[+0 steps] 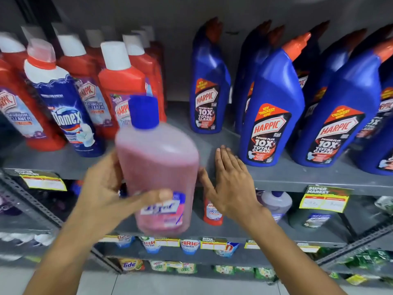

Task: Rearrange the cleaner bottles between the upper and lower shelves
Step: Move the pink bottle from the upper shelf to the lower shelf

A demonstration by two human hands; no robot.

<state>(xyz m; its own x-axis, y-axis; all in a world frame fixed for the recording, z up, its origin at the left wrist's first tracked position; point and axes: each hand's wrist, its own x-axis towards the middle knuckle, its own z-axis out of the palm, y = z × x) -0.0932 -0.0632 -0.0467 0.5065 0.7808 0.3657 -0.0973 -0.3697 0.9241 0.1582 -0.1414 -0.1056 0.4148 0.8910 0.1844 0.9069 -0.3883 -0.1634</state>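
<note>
Grey steel makes up the upper shelf [297, 177], which carries two groups with a bare gap between them, and that gap looks like the reason the bottle is raised here. Blue bottles [272, 107] with orange spouts crowd the right side in rows, labels facing out; red bottles [121, 81] with white caps, and one white and blue Domex bottle [63, 111] leaning among them, fill the left. Below, the lower shelf [234, 234] holds a small red bottle [212, 211] and a pale one further right. In front of the gap the pink bottle [158, 167] hangs upright and blurred, its blue cap [144, 112] at the top, clear of both shelves. It is gripped by the left hand [106, 186], thumb across the label and fingers wrapped behind. Spread flat and holding nothing, the right hand [229, 182] hovers beside the bottle at the upper shelf's edge, probably ready to steady it.
</note>
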